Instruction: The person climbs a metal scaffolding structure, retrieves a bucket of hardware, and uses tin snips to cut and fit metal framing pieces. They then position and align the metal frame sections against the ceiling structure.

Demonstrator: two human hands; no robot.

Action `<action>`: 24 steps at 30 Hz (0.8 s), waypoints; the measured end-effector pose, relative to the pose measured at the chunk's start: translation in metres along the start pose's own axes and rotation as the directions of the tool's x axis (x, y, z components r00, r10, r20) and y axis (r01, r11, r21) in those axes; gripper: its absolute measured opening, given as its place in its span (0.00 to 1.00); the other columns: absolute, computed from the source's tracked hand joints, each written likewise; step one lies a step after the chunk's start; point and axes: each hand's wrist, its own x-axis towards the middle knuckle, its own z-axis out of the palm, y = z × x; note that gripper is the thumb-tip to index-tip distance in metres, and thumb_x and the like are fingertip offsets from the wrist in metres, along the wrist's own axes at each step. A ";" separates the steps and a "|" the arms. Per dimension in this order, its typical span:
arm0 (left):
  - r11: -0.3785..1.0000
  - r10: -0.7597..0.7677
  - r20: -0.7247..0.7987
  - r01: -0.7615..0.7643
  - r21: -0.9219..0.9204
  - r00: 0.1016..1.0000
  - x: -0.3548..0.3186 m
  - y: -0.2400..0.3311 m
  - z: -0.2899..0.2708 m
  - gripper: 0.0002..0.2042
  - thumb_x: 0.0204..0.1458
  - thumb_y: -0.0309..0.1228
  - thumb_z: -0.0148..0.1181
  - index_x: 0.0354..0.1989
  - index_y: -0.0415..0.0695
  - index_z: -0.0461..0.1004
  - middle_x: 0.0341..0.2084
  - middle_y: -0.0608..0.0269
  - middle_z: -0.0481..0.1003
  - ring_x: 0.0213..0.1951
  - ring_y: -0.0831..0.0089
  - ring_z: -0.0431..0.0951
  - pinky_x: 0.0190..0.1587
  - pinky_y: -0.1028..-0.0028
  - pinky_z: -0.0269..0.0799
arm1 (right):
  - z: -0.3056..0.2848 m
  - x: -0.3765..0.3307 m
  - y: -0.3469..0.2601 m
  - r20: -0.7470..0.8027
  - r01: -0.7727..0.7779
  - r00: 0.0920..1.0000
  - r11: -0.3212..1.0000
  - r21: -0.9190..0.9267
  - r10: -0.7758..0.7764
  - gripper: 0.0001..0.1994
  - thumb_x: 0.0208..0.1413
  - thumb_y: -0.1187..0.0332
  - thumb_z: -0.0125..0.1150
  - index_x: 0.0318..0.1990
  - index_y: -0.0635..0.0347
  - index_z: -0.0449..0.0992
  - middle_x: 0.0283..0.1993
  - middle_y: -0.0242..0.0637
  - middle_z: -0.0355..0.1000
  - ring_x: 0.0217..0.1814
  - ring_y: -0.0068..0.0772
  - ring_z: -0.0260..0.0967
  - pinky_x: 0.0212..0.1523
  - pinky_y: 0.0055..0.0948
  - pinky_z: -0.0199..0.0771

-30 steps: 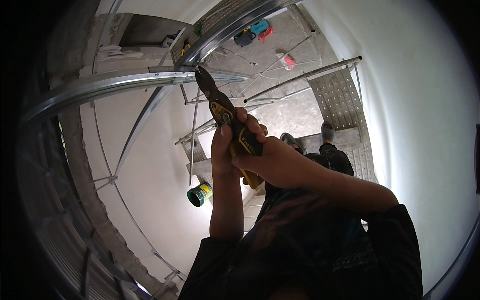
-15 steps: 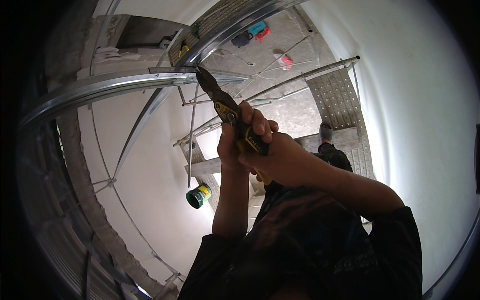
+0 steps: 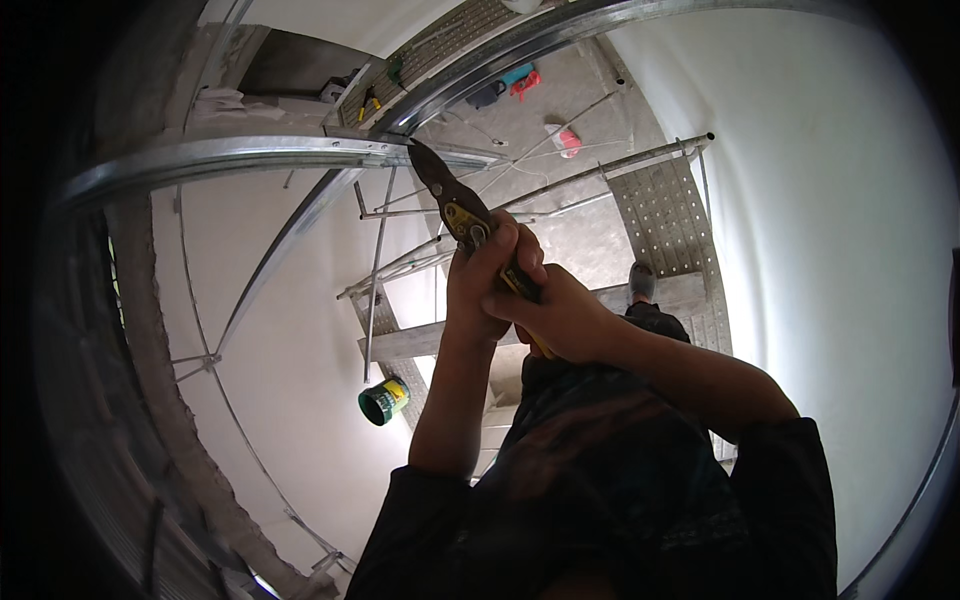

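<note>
A pair of tin snips (image 3: 455, 207) with dark blades and black-and-yellow handles points up and to the left. My left hand (image 3: 478, 285) is wrapped round the handles close to the pivot. Lower on the same handles, my right hand (image 3: 560, 312) is closed, partly overlapping the left. The blade tips meet the edge of a shiny metal channel (image 3: 270, 152) that runs in from the left. Whether the blades have metal between them I cannot tell. Another metal profile (image 3: 290, 255) slants down from beneath the channel.
Perforated scaffold planks (image 3: 668, 210) and steel tubes (image 3: 560, 185) lie below, with my foot (image 3: 642, 280) on the right side. A green bucket (image 3: 383, 402) hangs at lower left. Red items (image 3: 524, 84) and a red-and-white bag (image 3: 565, 142) rest on the floor. A white wall (image 3: 820, 250) rises at right.
The snips' tips have shifted slightly right along the channel's edge. My left fingers have changed position around the handles, and the whole view has moved a little.
</note>
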 end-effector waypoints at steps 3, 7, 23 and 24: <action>0.971 0.033 0.005 -0.034 0.238 0.999 -0.005 0.004 -0.011 0.15 0.63 0.42 0.49 0.46 0.41 0.68 0.33 0.57 0.75 0.36 0.68 0.77 0.42 0.70 0.73 | -0.003 0.004 0.009 0.074 0.048 0.995 0.989 0.139 -0.059 0.16 0.61 0.57 0.59 0.35 0.65 0.73 0.27 0.34 0.72 0.29 0.25 0.73 0.32 0.26 0.74; 0.681 -0.080 -0.142 0.159 0.715 0.987 -0.036 0.082 -0.040 0.23 0.68 0.45 0.33 0.50 0.37 0.69 0.42 0.52 0.77 0.45 0.62 0.78 0.52 0.64 0.71 | -0.020 -0.002 0.016 0.074 0.044 0.996 0.998 0.042 -0.047 0.15 0.63 0.60 0.57 0.44 0.65 0.72 0.34 0.37 0.74 0.36 0.28 0.74 0.40 0.30 0.76; -0.477 -0.624 -0.426 0.114 0.872 0.655 0.235 0.222 -0.089 0.28 0.54 0.59 0.54 0.34 0.42 0.75 0.27 0.59 0.77 0.28 0.75 0.78 0.34 0.75 0.76 | -0.011 -0.060 0.088 -0.498 -0.162 0.860 0.869 -0.467 -0.107 0.16 0.54 0.57 0.60 0.42 0.59 0.76 0.38 0.48 0.77 0.42 0.55 0.74 0.45 0.46 0.71; -0.475 -0.672 -0.424 0.085 0.876 0.607 0.240 0.214 -0.094 0.28 0.54 0.59 0.55 0.35 0.41 0.75 0.27 0.59 0.77 0.28 0.75 0.78 0.34 0.75 0.76 | -0.011 -0.071 0.097 -0.529 -0.177 0.845 0.890 -0.421 -0.082 0.16 0.54 0.57 0.60 0.43 0.59 0.77 0.38 0.48 0.77 0.43 0.54 0.74 0.45 0.46 0.71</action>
